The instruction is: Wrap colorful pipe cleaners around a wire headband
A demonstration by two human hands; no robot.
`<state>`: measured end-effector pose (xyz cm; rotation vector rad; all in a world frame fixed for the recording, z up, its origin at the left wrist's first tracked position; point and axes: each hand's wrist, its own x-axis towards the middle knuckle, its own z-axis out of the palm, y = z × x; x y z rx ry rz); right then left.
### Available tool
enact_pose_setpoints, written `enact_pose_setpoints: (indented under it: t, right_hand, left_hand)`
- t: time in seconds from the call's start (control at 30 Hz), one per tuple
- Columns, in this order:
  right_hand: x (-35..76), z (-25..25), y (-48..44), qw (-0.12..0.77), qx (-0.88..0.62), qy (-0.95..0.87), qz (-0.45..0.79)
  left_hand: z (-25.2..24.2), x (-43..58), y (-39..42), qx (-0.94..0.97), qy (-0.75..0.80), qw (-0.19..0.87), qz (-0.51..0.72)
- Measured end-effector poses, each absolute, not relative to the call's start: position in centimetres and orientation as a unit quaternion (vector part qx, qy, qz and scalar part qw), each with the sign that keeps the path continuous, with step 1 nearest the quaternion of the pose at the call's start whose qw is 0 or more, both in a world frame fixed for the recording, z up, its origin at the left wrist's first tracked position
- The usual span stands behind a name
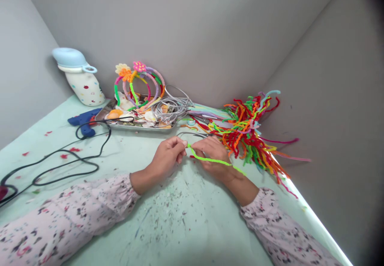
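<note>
My left hand (168, 156) and my right hand (214, 156) meet over the pale green table (168, 222), fingers pinched together. Between them runs a bright green pipe cleaner (210, 160): the left fingers pinch its end, and the rest trails across my right hand and wrist. A thin dark wire (192, 135) curves just beyond the fingertips, and I cannot tell whether the right fingers grip it. Right behind my right hand lies a heap of coloured pipe cleaners (249, 134).
A metal tray (132, 126) at the back holds shells, wrapped headbands (141, 84) and grey wire hoops (172, 108). A blue glue gun (84, 120) lies left of it, its black cable (69, 156) looping over the table. A white-and-blue bottle (79, 78) leans in the corner. Grey walls enclose the table.
</note>
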<state>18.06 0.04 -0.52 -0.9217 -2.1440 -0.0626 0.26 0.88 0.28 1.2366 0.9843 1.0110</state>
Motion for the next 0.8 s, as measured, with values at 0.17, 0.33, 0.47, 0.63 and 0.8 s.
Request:
enact_pose_setpoints:
  t: [0.17,0.33,0.47,0.63,0.8]
  right_hand:
    - [18.08,-0.40,0.05,0.390,-0.359,-0.847,-0.043]
    - [18.24,-0.60,0.17,0.388,-0.350,-0.851,-0.047]
    - [18.35,-0.81,0.24,0.389,-0.348,-0.852,-0.048]
    - [18.44,-0.66,0.13,0.377,-0.351,-0.856,-0.039]
    - [18.46,-0.59,0.06,0.369,-0.347,-0.861,-0.046]
  left_hand:
    - [0.23,0.31,0.95,0.528,0.422,0.594,0.437]
    - [0.30,0.36,0.93,0.524,0.425,0.594,0.438]
    - [0.39,0.37,0.88,0.527,0.424,0.592,0.439]
    - [0.59,0.45,0.80,0.525,0.427,0.592,0.438]
    - [0.47,0.40,0.89,0.519,0.427,0.596,0.440]
